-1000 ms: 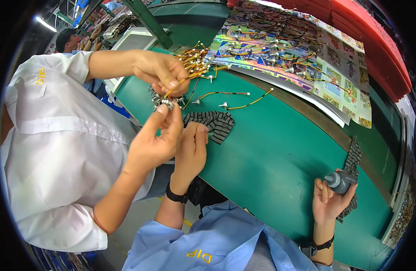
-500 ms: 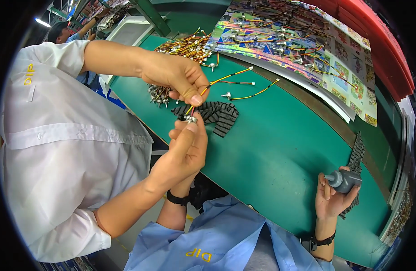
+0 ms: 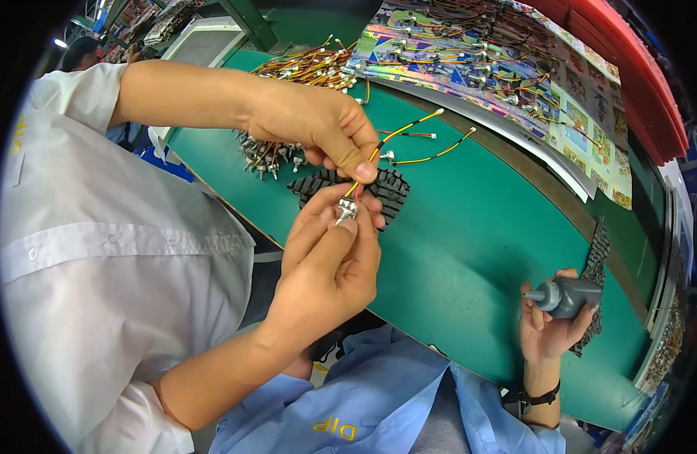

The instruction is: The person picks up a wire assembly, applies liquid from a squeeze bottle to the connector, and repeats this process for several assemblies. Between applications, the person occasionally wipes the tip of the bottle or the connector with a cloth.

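Shifted rightward, the co-worker's hands [image 3: 322, 265] grip a wired component [image 3: 347, 209] by the striped cloth [image 3: 394, 198]; right hand holds grey bottle [image 3: 569, 296] over table [image 3: 454, 265], left obscured, grip unclear; many pieces on printed sheet [image 3: 579, 147], others heaped off it.

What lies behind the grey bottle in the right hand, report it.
Behind the grey bottle, a dark striped cloth strip shows above and below it. The strip's middle is mostly covered by the bottle and right hand, so cannot be seen.
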### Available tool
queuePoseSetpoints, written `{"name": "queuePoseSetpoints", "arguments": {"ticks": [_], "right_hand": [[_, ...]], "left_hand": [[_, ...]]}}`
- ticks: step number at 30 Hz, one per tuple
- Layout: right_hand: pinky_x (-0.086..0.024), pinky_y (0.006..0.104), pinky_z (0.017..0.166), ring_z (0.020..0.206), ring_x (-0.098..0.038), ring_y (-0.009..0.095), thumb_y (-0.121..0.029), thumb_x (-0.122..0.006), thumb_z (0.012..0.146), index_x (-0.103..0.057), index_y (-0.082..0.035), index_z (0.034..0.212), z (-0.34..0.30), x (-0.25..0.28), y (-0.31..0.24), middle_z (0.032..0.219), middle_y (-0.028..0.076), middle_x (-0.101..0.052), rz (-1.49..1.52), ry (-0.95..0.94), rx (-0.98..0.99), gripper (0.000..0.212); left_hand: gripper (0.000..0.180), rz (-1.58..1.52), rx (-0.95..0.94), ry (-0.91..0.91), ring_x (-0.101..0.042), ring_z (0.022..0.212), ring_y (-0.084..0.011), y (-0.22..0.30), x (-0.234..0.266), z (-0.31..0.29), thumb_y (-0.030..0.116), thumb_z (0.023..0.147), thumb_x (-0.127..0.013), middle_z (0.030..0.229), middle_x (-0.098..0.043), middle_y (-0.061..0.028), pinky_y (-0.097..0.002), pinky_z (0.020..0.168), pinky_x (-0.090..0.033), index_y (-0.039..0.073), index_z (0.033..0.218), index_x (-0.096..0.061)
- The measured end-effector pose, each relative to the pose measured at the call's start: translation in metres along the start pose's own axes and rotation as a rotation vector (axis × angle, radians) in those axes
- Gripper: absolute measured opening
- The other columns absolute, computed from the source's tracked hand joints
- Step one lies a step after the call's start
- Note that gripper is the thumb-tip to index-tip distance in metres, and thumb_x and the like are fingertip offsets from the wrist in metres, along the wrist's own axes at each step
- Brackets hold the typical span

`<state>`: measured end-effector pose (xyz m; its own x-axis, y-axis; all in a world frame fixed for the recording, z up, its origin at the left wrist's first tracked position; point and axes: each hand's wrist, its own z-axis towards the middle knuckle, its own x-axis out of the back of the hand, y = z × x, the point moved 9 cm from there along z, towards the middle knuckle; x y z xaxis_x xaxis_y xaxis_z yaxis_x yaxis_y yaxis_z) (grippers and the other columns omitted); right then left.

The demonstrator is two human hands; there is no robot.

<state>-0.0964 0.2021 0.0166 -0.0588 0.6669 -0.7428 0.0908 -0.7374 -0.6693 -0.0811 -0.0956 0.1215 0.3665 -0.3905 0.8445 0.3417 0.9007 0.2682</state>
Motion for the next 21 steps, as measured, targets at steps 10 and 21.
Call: {"name": "queuePoseSetpoints", "arguments": {"ticks": [10, 21], "right_hand": [[-0.046, 0.0341, 0.085, 0.041, -0.033, 0.01, -0.059, -0.06, 0.093, -0.045, -0.001, 0.121, 0.004, 0.004, 0.008, 0.071, 0.005, -0.054, -0.069, 0.058, 0.011, 0.065], [-0.046, 0.0328, 0.081, 0.043, -0.034, 0.01, -0.06, -0.061, 0.092, -0.047, -0.002, 0.119, 0.0, 0.015, 0.003, 0.066, 0.002, -0.05, -0.127, 0.056, 0.015, 0.066]], "left_hand": [[0.015, -0.876, 0.44, -0.103, -0.055, 0.107, -0.0183, -0.029, -0.019, -0.026, -0.012, 0.094, -0.046, 0.112, -0.054, -0.0125, -0.034, 0.094, -0.051, -0.006, 0.108, -0.047], [0.021, -0.809, 0.048, 0.024, -0.061, 0.09, -0.0189, 0.007, -0.008, -0.007, -0.008, 0.095, -0.052, 0.116, -0.06, -0.0187, -0.0275, 0.076, -0.052, -0.007, 0.116, -0.055]]}}
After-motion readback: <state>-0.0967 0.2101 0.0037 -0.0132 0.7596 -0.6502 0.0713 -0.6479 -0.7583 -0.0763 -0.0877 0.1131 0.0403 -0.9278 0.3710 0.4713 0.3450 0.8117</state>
